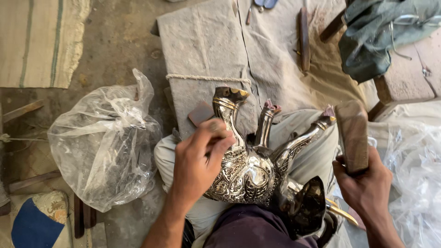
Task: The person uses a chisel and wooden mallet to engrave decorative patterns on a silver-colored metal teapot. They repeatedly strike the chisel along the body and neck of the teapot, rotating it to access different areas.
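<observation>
Two hands work at the middle of the frame over an ornate metal vessel, silver with gold trim and dense engraving, which rests on the person's lap with its flared neck and two spouts pointing toward the top of the frame. The left hand is closed around something small pressed against the vessel's neck; what it grips is hidden by the fingers. The right hand, at the lower right, is clamped on the handle of a wooden mallet held upright, well apart from the vessel. A crumpled clear plastic bag lies on the floor at the left; its contents are dim and hard to make out. More clear plastic runs off the right edge. A grey cloth covers the block beyond the vessel, and a green cloth bundle sits at the upper right, partly cut off.
</observation>
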